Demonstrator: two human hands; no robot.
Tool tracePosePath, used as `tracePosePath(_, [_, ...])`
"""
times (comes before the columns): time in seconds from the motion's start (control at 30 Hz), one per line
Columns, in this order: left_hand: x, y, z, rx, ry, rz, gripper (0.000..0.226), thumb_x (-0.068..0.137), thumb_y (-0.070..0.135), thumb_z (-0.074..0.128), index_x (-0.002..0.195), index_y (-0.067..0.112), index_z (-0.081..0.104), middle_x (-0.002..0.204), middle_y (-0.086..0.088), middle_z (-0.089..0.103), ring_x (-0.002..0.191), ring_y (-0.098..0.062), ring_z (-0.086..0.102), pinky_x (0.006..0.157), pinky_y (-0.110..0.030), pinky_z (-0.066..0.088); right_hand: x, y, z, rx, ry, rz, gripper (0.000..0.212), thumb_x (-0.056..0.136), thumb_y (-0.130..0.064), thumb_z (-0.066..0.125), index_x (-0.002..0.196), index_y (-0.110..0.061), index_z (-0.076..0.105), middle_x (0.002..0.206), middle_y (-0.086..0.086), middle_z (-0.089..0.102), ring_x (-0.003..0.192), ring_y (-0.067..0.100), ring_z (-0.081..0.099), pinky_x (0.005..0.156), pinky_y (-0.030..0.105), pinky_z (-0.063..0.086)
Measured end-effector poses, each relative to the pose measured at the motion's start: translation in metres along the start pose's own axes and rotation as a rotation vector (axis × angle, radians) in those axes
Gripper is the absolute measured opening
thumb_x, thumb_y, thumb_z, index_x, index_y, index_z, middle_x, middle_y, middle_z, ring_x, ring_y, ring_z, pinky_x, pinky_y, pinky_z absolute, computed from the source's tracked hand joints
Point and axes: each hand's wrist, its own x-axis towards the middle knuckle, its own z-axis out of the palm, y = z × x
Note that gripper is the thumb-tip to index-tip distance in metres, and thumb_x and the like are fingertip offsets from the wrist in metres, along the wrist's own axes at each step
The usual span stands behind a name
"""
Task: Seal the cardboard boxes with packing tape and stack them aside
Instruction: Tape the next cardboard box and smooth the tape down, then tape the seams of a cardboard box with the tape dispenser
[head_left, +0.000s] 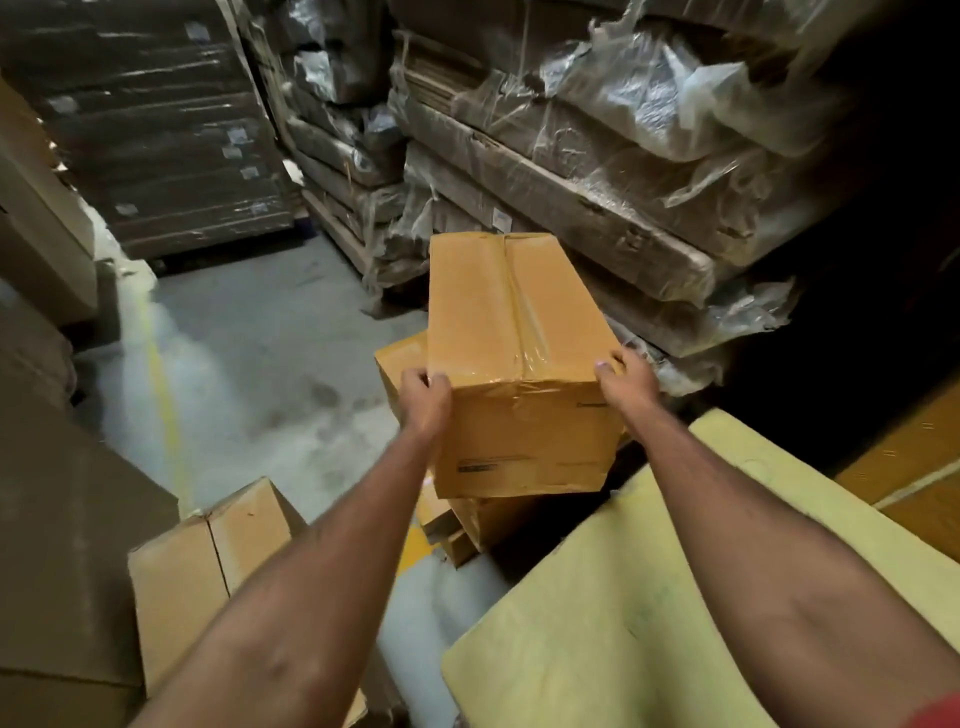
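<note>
A long brown cardboard box (509, 332) with clear tape along its top seam is held out in front of me. My left hand (425, 397) grips its near left corner, fingers curled over the top edge. My right hand (626, 382) grips the near right corner the same way. The box sits above a stack of similar boxes (400, 364) on the floor; whether it touches them is hidden.
Another closed carton (208, 561) stands at lower left. A pale yellow sheet (649, 597) covers a surface at lower right. Plastic-wrapped pallets of flat cardboard (597, 171) rise behind the stack. Grey concrete floor (249, 374) with a yellow line lies to the left.
</note>
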Motion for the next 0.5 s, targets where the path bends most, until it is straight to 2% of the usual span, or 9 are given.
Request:
tracePosePath(0.07, [0.014, -0.014, 0.018, 0.030, -0.068, -0.085, 0.029, 0.083, 0.030, 0.051, 0.108, 0.018, 0.045, 0.109, -0.010, 0.058, 0.093, -0.028, 0.062, 0.077, -0.054, 0.060, 0.025, 0.011, 0.008, -0.056, -0.045, 0.061, 0.061, 0.093, -0.026, 0.062, 0.149, -0.020, 0.039, 0.148, 0.005, 0.046, 0.131, 0.028, 0.047, 0.108, 0.040, 0.042])
tracePosePath(0.17, [0.026, -0.022, 0.038, 0.046, -0.109, -0.167, 0.036, 0.089, 0.019, 0.057, 0.121, 0.015, 0.041, 0.118, -0.010, 0.053, 0.097, -0.026, 0.061, 0.072, -0.044, 0.063, 0.050, 0.020, 0.016, -0.142, -0.061, 0.074, 0.067, 0.089, -0.023, 0.066, 0.150, -0.022, 0.037, 0.149, 0.007, 0.039, 0.132, 0.032, 0.042, 0.107, 0.040, 0.042])
tracePosePath(0.3, [0.046, -0.025, 0.062, 0.086, -0.177, -0.196, 0.053, 0.096, 0.026, 0.057, 0.144, 0.022, 0.034, 0.134, -0.010, 0.041, 0.104, -0.027, 0.056, 0.074, -0.039, 0.063, 0.070, 0.032, 0.028, -0.307, -0.076, 0.096, 0.055, 0.093, -0.030, 0.063, 0.145, -0.023, 0.044, 0.163, 0.006, 0.008, 0.146, 0.034, 0.017, 0.109, 0.037, 0.036])
tracePosePath(0.37, [0.052, -0.021, 0.076, 0.100, -0.185, -0.175, 0.055, 0.099, 0.031, 0.056, 0.148, 0.022, 0.033, 0.137, -0.009, 0.035, 0.099, -0.026, 0.056, 0.075, -0.042, 0.063, 0.077, 0.040, 0.029, -0.321, -0.058, 0.100, 0.052, 0.095, -0.032, 0.061, 0.145, -0.024, 0.046, 0.166, 0.007, -0.004, 0.151, 0.033, 0.005, 0.114, 0.037, 0.030])
tracePosePath(0.43, [0.053, -0.018, 0.088, 0.108, -0.174, -0.170, 0.058, 0.101, 0.032, 0.055, 0.152, 0.019, 0.030, 0.138, -0.010, 0.031, 0.084, -0.020, 0.055, 0.076, -0.043, 0.062, 0.081, 0.045, 0.029, -0.342, -0.030, 0.091, 0.050, 0.098, -0.034, 0.058, 0.146, -0.026, 0.045, 0.166, 0.011, -0.009, 0.152, 0.032, -0.004, 0.117, 0.038, 0.024])
tracePosePath(0.5, [0.052, -0.019, 0.096, 0.124, -0.154, -0.160, 0.062, 0.101, 0.031, 0.054, 0.155, 0.017, 0.026, 0.139, -0.011, 0.030, 0.077, -0.017, 0.052, 0.076, -0.043, 0.062, 0.080, 0.046, 0.032, -0.345, 0.011, 0.095, 0.050, 0.099, -0.037, 0.054, 0.146, -0.027, 0.044, 0.165, 0.014, -0.011, 0.151, 0.032, -0.008, 0.118, 0.041, 0.022])
